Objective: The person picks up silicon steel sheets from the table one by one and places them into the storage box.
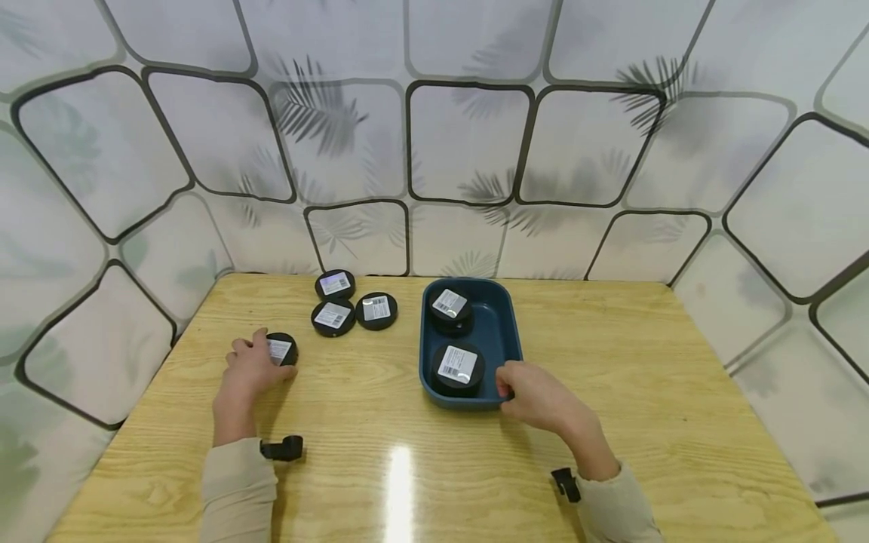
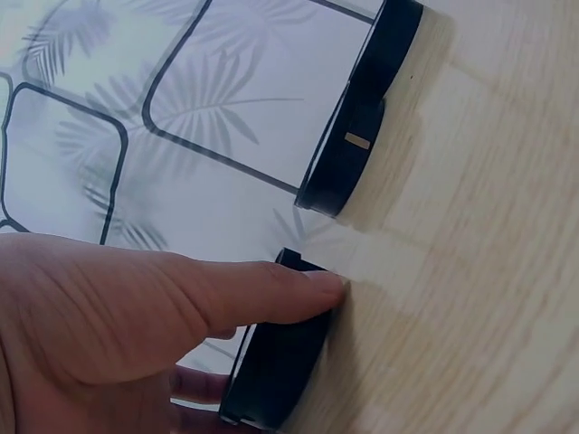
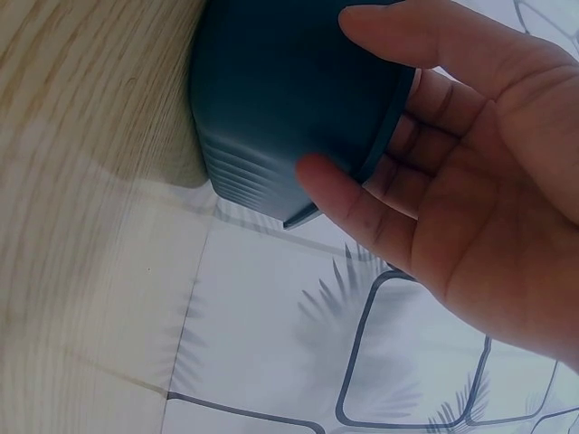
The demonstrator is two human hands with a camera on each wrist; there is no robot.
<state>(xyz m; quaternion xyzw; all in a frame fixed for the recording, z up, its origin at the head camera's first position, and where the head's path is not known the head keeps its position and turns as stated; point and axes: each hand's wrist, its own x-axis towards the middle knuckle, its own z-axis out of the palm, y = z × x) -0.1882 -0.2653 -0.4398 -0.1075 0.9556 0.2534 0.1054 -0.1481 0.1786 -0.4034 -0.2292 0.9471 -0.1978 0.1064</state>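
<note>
On the left of the table, my left hand (image 1: 250,367) holds a flat black round disc (image 1: 280,350) with a white label, its rim between thumb and fingers. The left wrist view shows the thumb along the side of that disc (image 2: 276,366), which stays at the tabletop. My right hand (image 1: 539,394) grips the front right rim of a blue rectangular bin (image 1: 498,332), some fingers over the edge inside. In the right wrist view the thumb lies against the bin's outer wall (image 3: 262,99). Inside the bin are black labelled discs at the back (image 1: 450,305) and front (image 1: 458,368), the back ones stacked.
Three more black discs lie close together behind my left hand: one at the back (image 1: 335,284), one before it (image 1: 333,318), one to the right (image 1: 376,311). A patterned fabric wall (image 1: 468,143) rises behind the wooden table (image 1: 611,339).
</note>
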